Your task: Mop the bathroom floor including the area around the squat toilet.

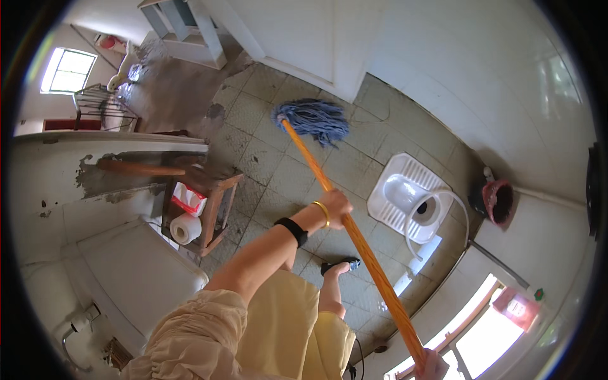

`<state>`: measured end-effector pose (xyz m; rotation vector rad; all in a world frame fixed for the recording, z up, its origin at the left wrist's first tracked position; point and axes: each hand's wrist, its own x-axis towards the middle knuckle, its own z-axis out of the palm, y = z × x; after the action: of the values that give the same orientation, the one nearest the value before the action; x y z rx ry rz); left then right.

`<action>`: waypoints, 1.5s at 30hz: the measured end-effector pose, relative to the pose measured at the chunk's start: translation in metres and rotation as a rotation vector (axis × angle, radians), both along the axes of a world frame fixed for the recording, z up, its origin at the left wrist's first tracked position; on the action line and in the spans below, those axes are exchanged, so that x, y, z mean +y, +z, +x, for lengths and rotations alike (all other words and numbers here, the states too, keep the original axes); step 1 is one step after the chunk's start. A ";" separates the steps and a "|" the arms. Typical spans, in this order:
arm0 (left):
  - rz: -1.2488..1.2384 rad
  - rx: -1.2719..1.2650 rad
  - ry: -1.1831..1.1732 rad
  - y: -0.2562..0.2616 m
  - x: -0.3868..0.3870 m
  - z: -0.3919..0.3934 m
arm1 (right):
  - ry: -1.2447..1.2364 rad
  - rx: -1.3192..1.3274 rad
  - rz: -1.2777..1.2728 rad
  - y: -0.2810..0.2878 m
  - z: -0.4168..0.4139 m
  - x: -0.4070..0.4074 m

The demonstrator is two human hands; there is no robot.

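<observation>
A string mop's wooden handle [380, 270] runs diagonally across the view. My left hand [335, 208] is wrapped around the middle of it; a gold bangle and a black wristband circle that wrist and forearm. Lower right, my right hand [433, 365] grips the upper end of the handle, partly cut off by the picture's edge. At the far end, the blue-grey mop head [313, 119] lies spread on the tiled floor [266, 152], just short of the white door [294, 38].
Right of the handle is a white squat toilet [403, 190] with a pale hose [463, 213] lying over it. A reddish bucket [498, 202] is by the wall. On the left, a wooden stool [218, 194] bears a tissue pack [189, 199] and a paper roll [185, 228].
</observation>
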<state>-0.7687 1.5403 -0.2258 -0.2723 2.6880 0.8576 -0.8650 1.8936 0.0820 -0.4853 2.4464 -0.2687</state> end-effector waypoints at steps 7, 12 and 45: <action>-0.147 -0.058 0.342 -0.012 -0.127 0.088 | -0.091 -0.304 -0.279 -0.061 0.028 -0.155; -0.188 0.069 0.570 -0.020 -0.163 0.138 | 0.116 -0.149 -0.425 -0.063 0.027 -0.205; 0.143 0.243 -0.046 0.033 0.422 -0.280 | -1.555 0.399 -1.642 0.060 -0.111 0.296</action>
<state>-1.0487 1.9622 -0.1926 -0.0766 2.8204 1.1279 -0.9764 2.1901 0.1420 1.0063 1.7265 -2.9321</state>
